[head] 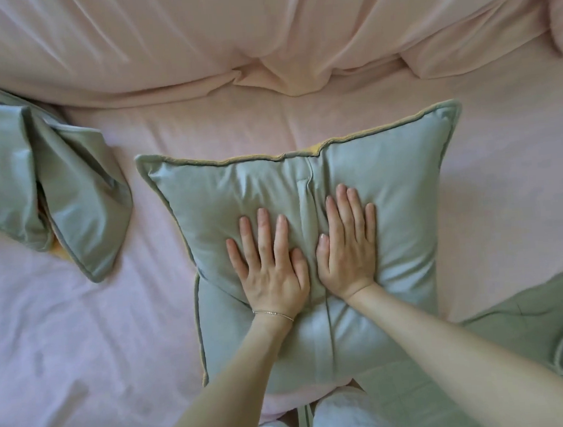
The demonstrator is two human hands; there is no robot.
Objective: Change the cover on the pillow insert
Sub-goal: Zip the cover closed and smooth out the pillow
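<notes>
1. At the centre of the frame, a sage-green pillow (308,231) lies flat on the bed (80,330), its piped edge showing a thin line of yellow along the top and left sides.
2. Down the middle of the pillow runs a vertical overlap in the cover (308,191), and a small patch of yellow shows where it meets the top edge.
3. Just left of that overlap, the left hand (270,264) presses palm-down on the pillow, fingers straight and slightly spread, gripping nothing; a thin bracelet (274,313) circles its wrist.
4. Just right of the overlap, the right hand (349,241) lies flat in the same way, fingers straight and close together, and the fabric dents under both palms.
5. Both hands sit side by side, thumbs nearly touching across the overlap; I cannot tell whether they do touch.
6. At the left of the frame, well apart from the pillow, a second green cover (52,184) lies crumpled and folded on the bed, with yellow showing at its lower edge.
7. Across the upper part of the frame, a pink duvet (259,29) is bunched in soft folds.
8. At the lower right, a green rug (517,316) lies beside the bed.
9. At the bottom centre, the person's knees in pale patterned fabric (343,417) meet the bed's edge.
</notes>
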